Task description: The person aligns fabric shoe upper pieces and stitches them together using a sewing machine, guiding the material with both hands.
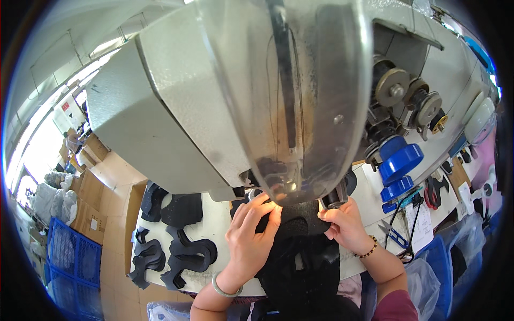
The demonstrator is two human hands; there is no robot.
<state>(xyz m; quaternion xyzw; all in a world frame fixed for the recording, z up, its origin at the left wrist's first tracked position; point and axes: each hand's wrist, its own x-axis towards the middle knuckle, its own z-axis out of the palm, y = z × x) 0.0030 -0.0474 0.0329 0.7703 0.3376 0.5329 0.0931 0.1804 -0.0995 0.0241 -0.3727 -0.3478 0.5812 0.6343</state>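
Note:
A large grey sewing machine (pixel 155 117) with a clear plastic shield (pixel 321 107) fills the upper middle. Under its head lies a black fabric piece (pixel 302 251), partly mesh, hanging down toward my lap. My left hand (pixel 250 232), a pale bangle on its wrist, is closed with its fingertips pinching the left edge of the fabric near the machine head. My right hand (pixel 347 224), wearing a beaded bracelet, pinches the right edge between thumb and fingers. The shield and machine head hide the needle area.
Stacks of curved black pieces (pixel 193 251) lie on the white table (pixel 214 224) at left. At right are blue-handled scissors (pixel 395 234), a red-handled tool (pixel 432 193) and a paper sheet (pixel 420 224). Blue crates (pixel 75 251) and cardboard boxes (pixel 88 214) stand on the left floor.

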